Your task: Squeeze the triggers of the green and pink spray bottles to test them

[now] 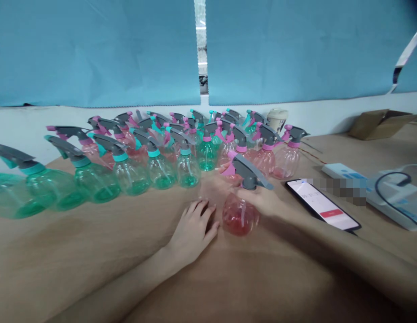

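Note:
In front of me a spray bottle (240,218) with red liquid, a grey trigger head and a pink nozzle and trigger stands upright. My right hand (267,202) is wrapped round its neck from the right, slightly blurred, the fingers partly behind the bottle. Palm down on the table, my left hand (193,228) lies just left of that bottle, fingers apart and holding nothing. Beyond both hands are rows of similar spray bottles. Green ones with turquoise collars, such as this green spray bottle (163,172), line the front left; a pale pink spray bottle (287,159) ends the group at the right.
A phone (324,204) with a lit screen lies on the wooden table (127,251) right of my right forearm. Farther right are a white power strip (401,206) and cables. A paper cup (277,120) and an open cardboard box (379,124) stand at the back, before a blue-covered wall.

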`<state>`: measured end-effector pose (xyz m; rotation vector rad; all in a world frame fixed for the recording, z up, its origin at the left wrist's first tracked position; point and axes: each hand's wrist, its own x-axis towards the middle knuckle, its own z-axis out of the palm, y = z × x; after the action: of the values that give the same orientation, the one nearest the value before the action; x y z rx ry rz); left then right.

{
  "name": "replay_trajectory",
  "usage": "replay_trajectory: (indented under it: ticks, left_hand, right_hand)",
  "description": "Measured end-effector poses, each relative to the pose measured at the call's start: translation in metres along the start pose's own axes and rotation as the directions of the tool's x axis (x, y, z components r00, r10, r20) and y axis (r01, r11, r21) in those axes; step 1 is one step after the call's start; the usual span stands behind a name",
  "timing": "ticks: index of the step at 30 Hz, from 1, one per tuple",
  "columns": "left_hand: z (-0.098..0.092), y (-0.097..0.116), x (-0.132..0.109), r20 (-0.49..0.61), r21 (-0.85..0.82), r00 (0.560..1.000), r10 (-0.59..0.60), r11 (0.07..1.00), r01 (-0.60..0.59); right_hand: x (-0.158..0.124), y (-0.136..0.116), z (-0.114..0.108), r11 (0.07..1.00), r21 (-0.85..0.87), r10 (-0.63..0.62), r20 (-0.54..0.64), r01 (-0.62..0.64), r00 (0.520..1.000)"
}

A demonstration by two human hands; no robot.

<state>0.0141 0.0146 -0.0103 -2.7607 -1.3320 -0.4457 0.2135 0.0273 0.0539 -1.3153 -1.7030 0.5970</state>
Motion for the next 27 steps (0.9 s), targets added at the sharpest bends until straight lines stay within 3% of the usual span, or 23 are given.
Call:
replay_trajectory:
  ticks: [7,18,24,27]
  left_hand:
    - [0.000,0.000,0.000,0.013,0.009,1.000,-0.006,1.000,0.006]
    - [0.000,0.000,-0.001,0.026,0.020,1.000,-0.002,1.000,0.001]
    - [-0.001,0.000,0.000,0.032,0.021,0.999,-0.003,1.000,0.003]
    - [-0.001,0.000,0.001,0.030,0.017,1.000,-0.003,1.000,0.003]
  right_hand:
    - [0.005,0.000,0.000,0.979,0.182,-0.116,0.112,0.095,0.987]
    - [0.003,-0.018,-0.006,0.992,0.118,-0.053,0.102,0.040,0.993]
    - [0.005,-0.010,-0.004,0.992,0.120,-0.054,0.109,0.041,0.993]
    - [0.002,-0.004,-0.001,0.998,0.053,-0.049,0.046,0.046,0.998]
